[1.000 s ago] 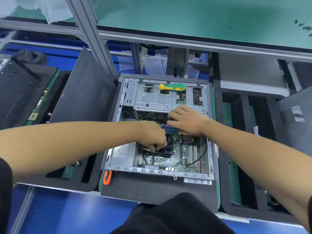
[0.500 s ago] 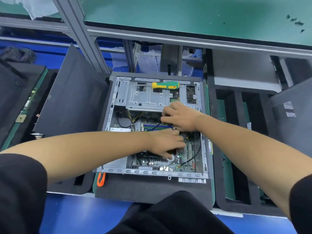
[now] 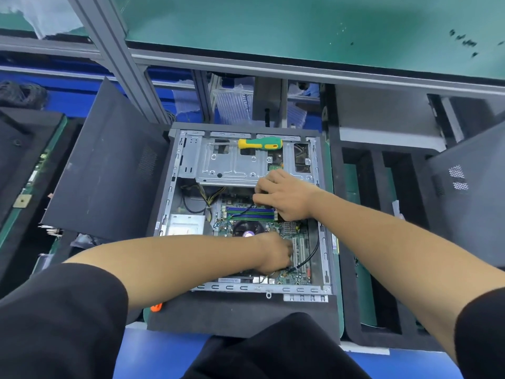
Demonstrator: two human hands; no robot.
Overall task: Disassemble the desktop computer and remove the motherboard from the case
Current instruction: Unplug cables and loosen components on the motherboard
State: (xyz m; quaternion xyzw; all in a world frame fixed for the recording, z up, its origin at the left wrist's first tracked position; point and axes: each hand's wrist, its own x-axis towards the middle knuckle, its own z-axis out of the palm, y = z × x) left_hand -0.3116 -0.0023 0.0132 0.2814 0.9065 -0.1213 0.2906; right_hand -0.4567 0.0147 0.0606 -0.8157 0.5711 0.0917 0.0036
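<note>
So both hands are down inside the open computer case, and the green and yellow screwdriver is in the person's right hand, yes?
Not quite. Both hands are inside the open case, but the right hand has no screwdriver. The head view shows the green and yellow screwdriver lying on the metal drive bay at the far end of the case, apart from either hand; the left hand is over the motherboard.

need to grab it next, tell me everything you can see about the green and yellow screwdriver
The screwdriver has a chunky green handle with yellow grip patches and a thin silver shaft pointing left. It lies flat and crosswise on the silver metal drive cage at the far end of the open case. No hand touches it; its tip is too small to make out.
</note>
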